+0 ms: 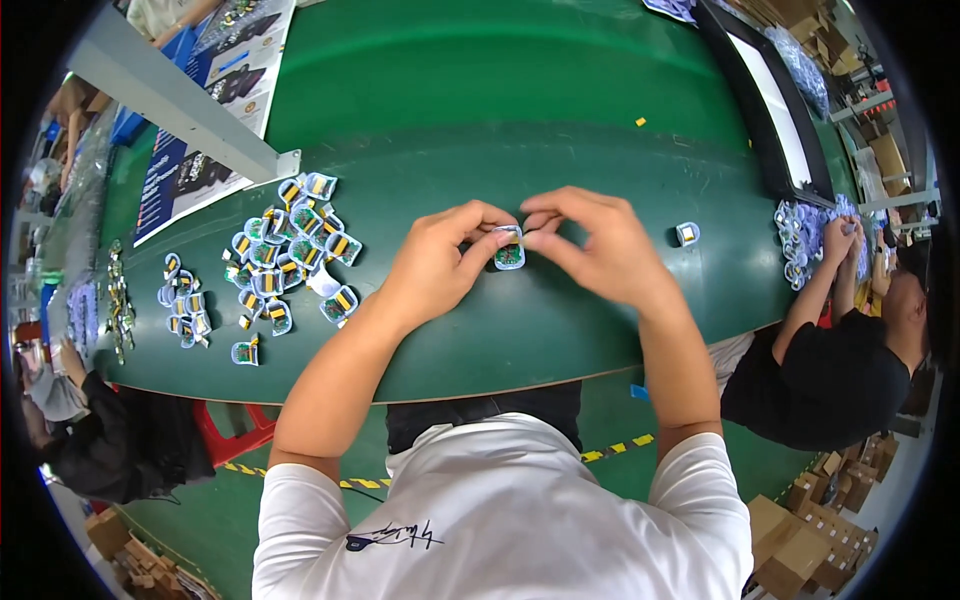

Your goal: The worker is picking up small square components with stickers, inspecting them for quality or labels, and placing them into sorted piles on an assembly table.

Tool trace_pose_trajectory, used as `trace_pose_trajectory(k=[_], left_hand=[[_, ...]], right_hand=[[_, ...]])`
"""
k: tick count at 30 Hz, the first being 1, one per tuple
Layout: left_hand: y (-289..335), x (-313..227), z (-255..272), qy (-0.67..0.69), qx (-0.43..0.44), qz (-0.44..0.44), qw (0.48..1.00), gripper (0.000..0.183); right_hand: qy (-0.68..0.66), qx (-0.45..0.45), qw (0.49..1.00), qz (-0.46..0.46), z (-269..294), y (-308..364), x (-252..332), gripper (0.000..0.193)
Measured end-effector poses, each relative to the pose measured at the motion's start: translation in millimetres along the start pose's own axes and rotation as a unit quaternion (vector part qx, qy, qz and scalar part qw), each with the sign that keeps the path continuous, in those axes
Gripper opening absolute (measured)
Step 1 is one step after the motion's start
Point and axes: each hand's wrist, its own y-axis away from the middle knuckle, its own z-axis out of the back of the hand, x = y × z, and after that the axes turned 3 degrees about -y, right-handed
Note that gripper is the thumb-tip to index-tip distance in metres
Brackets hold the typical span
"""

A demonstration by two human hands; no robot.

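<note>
In front of me, a small green circuit board in a pale blue plastic housing (509, 256) is between my two hands, over the green table. My left hand (440, 255) pinches its upper left edge between thumb and fingers. The thumb and fingers of my right hand (598, 245) close in at its upper right edge, where a bit of yellow shows. Whatever those right fingertips hold is hidden. Similar housings with boards and yellow-banded parts lie in a loose pile (290, 250) to the left, beside a smaller group (184, 305). One single housing (687, 234) sits off to the right.
A grey metal post (190, 105) stands on the table at the upper left, by a printed poster (215, 130). A black-framed light panel (775, 100) lies at the upper right. Beyond it, a co-worker in black (825, 370) handles more pale blue parts (800, 245). Another person sits far left.
</note>
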Motion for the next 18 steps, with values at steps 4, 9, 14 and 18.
trace_pose_trajectory(k=[4, 9, 14, 18], left_hand=[[0.0, 8.8, 8.4, 0.095, -0.081, 0.042, 0.991, 0.021], [-1.3, 11.0, 18.6, 0.177, -0.11, 0.089, 0.974, 0.03], [-4.5, 8.1, 18.6, 0.175, -0.113, 0.122, 0.97, 0.025], [-3.2, 2.1, 22.2, 0.032, -0.044, 0.164, 0.985, 0.017]], right_hand=[[0.004, 0.024, 1.0, -0.011, -17.5, -26.3, 5.5, 0.017], [0.002, 0.022, 0.999, 0.028, -24.4, -40.2, 4.2, 0.015], [0.039, -0.006, 0.995, 0.091, -27.9, -39.0, -14.7, 0.016], [-0.005, -0.064, 0.997, 0.031, -27.3, -34.8, -18.3, 0.014]])
